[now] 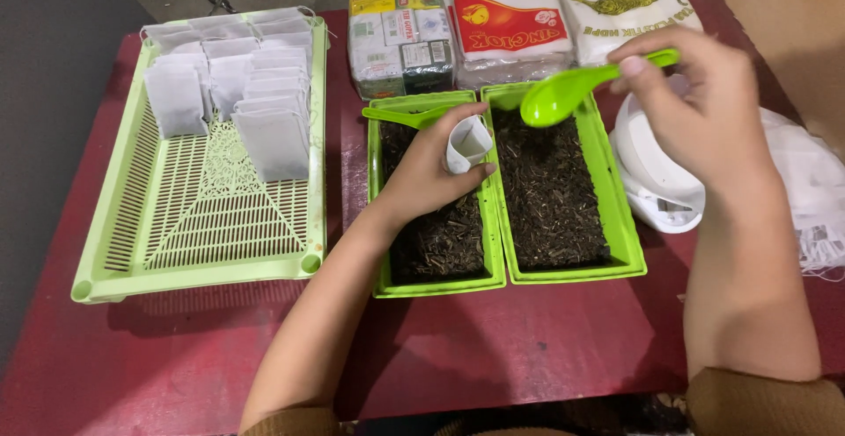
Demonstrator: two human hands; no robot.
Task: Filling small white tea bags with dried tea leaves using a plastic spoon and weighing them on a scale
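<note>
L hand (431,168) pinches small white filter bag (467,144) open over left green tray (437,288) of dark tea. R hand (695,106) grips green spoon (563,93), bowl looks empty, above right tray (627,251). Step: bag filling. Next prob. needs scoop, then careful tip into bag mouth.

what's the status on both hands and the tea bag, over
Left hand holds small white bag open over left green tray. Right hand holds green spoon above right tray, bowl looks empty. Nothing between spoon and bag.
</note>
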